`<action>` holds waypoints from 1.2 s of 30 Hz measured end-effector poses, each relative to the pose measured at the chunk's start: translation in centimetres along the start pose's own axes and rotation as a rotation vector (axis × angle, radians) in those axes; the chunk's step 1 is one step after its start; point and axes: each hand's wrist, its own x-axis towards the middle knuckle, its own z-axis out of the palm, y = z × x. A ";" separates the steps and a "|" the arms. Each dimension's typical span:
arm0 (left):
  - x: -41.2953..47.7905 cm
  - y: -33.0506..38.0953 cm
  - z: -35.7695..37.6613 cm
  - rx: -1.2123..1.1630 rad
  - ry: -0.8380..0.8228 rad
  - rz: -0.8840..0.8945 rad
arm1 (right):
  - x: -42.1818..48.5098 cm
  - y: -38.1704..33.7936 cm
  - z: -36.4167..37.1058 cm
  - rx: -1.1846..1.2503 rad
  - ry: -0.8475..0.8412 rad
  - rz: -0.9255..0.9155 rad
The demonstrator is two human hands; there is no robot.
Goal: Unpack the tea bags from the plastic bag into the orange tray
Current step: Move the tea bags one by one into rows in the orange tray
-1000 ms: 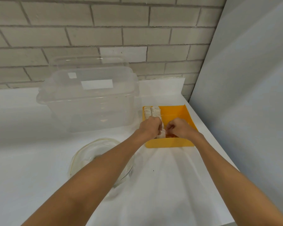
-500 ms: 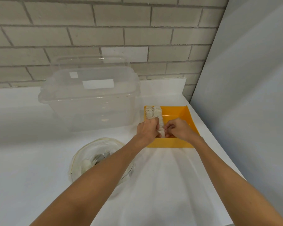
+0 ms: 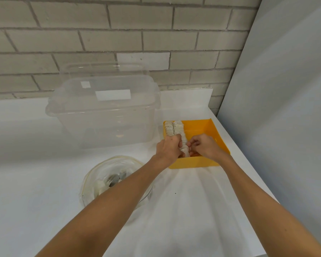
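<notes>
An orange tray sits on the white counter near the right wall. Two rows of white tea bags stand along its left side. Both hands reach into the tray's near half. My left hand has its fingers curled round the near end of the tea bag row. My right hand pinches a tea bag at that same end, its fingertips close to the left hand. A clear plastic bag with several tea bags inside lies open on the counter, partly under my left forearm.
A large clear lidded storage box stands behind the plastic bag, left of the tray. A grey panel rises along the counter's right edge, and a brick wall runs behind.
Both hands stay in the tray's near half with only small shifts. The rows of tea bags look a little longer toward the near end.
</notes>
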 end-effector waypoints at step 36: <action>-14.5 -13.7 -8.5 -0.150 -0.017 -0.184 | -6.1 -12.8 14.2 -0.363 -0.450 -0.372</action>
